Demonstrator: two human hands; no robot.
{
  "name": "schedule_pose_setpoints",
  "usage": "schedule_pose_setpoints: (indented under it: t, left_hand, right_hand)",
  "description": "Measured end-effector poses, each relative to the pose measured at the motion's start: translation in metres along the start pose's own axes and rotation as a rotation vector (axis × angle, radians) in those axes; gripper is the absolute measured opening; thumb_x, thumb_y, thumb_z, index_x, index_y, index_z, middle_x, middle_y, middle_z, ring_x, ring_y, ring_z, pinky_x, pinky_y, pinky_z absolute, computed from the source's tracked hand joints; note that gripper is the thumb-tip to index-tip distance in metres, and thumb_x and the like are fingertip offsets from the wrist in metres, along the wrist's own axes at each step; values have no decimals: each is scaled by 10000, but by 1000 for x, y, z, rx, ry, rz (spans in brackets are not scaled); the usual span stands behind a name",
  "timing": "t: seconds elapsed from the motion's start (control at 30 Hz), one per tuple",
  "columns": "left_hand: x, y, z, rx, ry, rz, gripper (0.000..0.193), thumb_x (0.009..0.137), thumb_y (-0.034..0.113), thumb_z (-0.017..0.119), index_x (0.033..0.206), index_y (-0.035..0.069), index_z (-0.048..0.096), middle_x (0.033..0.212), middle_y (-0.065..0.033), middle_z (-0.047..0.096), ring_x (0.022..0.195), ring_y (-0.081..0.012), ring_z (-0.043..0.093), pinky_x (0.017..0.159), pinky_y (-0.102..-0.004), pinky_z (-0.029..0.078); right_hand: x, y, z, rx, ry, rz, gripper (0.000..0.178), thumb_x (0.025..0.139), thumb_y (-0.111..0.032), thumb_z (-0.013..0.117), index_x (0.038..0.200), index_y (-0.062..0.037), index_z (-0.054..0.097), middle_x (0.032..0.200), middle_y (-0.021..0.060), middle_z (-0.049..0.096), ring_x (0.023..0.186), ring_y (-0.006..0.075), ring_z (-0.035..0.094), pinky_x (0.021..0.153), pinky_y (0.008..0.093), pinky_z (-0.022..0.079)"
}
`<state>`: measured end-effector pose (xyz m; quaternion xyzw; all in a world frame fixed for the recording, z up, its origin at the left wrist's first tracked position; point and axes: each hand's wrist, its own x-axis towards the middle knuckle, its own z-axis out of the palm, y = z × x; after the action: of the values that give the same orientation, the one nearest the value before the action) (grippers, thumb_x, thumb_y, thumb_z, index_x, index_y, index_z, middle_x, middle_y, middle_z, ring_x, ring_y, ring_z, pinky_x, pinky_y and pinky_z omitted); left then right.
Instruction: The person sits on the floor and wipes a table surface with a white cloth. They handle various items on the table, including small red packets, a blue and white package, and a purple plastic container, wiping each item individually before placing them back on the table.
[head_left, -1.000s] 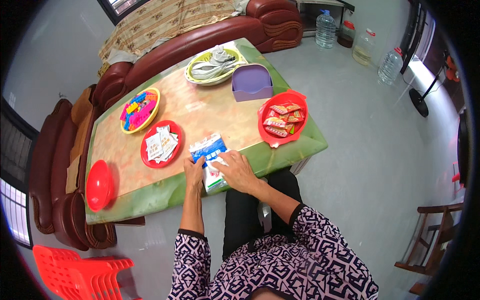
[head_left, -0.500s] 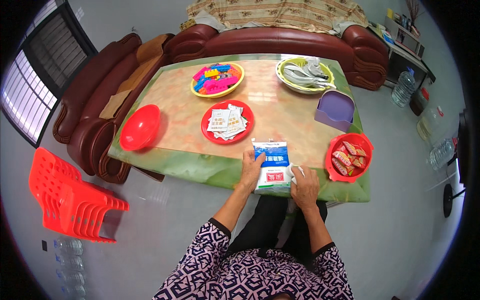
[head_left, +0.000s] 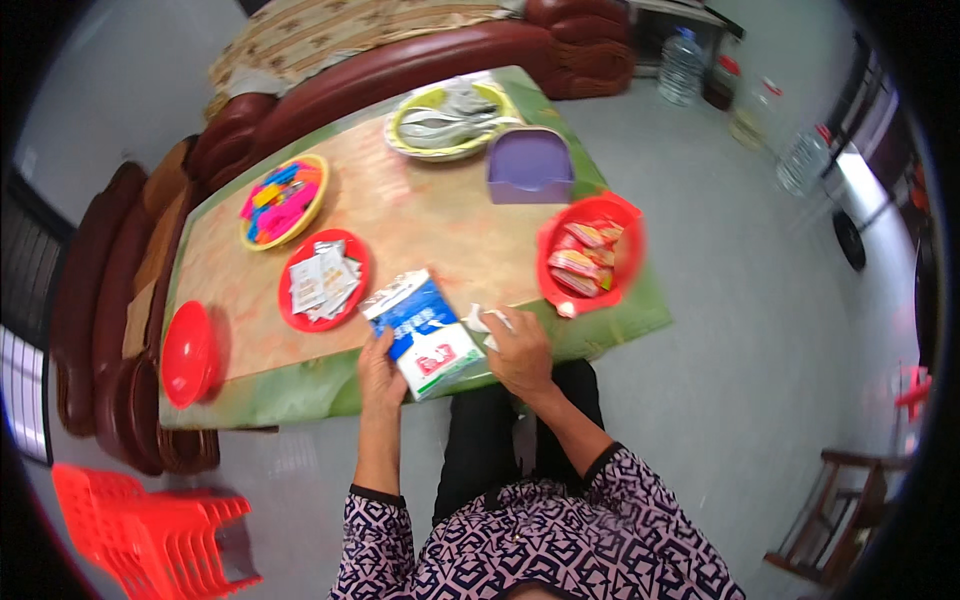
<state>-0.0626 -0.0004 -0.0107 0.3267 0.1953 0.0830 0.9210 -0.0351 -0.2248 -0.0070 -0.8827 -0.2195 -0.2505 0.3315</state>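
My left hand (head_left: pixel 381 370) grips the left side of a flat blue-and-white salt bag (head_left: pixel 420 328), thumb on its front. The bag is tilted over the green front border of the table. To the right of the bag, my right hand (head_left: pixel 523 352) is closed around a crumpled white tissue or cloth (head_left: pixel 477 319), part of it sticking out past the fingers. A red plate (head_left: pixel 288 318) with white sachets (head_left: pixel 325 280) stands left of the bag. On the right is a red bowl (head_left: pixel 628 215) of red-wrapped packets (head_left: pixel 582 260).
On the table (head_left: pixel 400 215) are also a yellow basket (head_left: pixel 316 205) of coloured blocks, a red bowl (head_left: pixel 188 350), a pale green basket (head_left: pixel 400 145) of spoons and a purple open box (head_left: pixel 530 170). Red stacked stools (head_left: pixel 150 530) stand at lower left; sofas line the back and left.
The view has turned to the right. My left hand has tilted the salt bag, and my right hand with the white tissue or cloth has moved a little away from it.
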Motion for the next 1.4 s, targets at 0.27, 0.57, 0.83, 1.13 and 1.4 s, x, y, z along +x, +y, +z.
schedule_pose_setpoints:
  t: [0.27,0.57,0.83,1.13,1.4]
  left_hand:
    - [25,47,20,119,36,231,330,899,14,555,1218,-52,501,1099,-142,621,943,-229,631,866,-404,536]
    - [105,180,3,383,76,218,281,875,27,612,1138,-57,558,973,-141,661,825,-216,661,725,-391,584]
    - [143,185,-28,810,277,387,276,812,17,692,1044,-29,551,879,-129,655,760,-185,646,696,-305,558]
    - [65,128,10,1867,308,1163,717,653,436,778,1214,57,545,1255,-204,469,1155,-385,433,977,-500,337]
    - [62,69,-1,2341,226,1216,378,830,205,585,1199,122,584,1364,-134,439,1240,-390,398,993,-555,316]
  right_hand:
    - [-11,3,5,18,25,-45,407,683,-68,628,1090,-85,636,1094,132,584,956,336,548,811,445,448]
    - [1,-7,-3,-4,-15,-57,409,672,-50,629,1080,-80,623,1080,112,582,961,334,550,810,442,447]
    - [2,-8,-1,-22,-22,-47,414,658,-44,626,1072,-61,630,1079,130,584,952,341,553,811,446,451]
    - [2,-9,-1,-44,-22,-51,418,661,4,592,1075,-49,617,1078,147,584,953,353,542,824,440,448]
    - [3,-12,-2,-37,-33,-89,405,656,-25,612,1059,-59,628,1073,128,583,948,335,538,822,434,433]
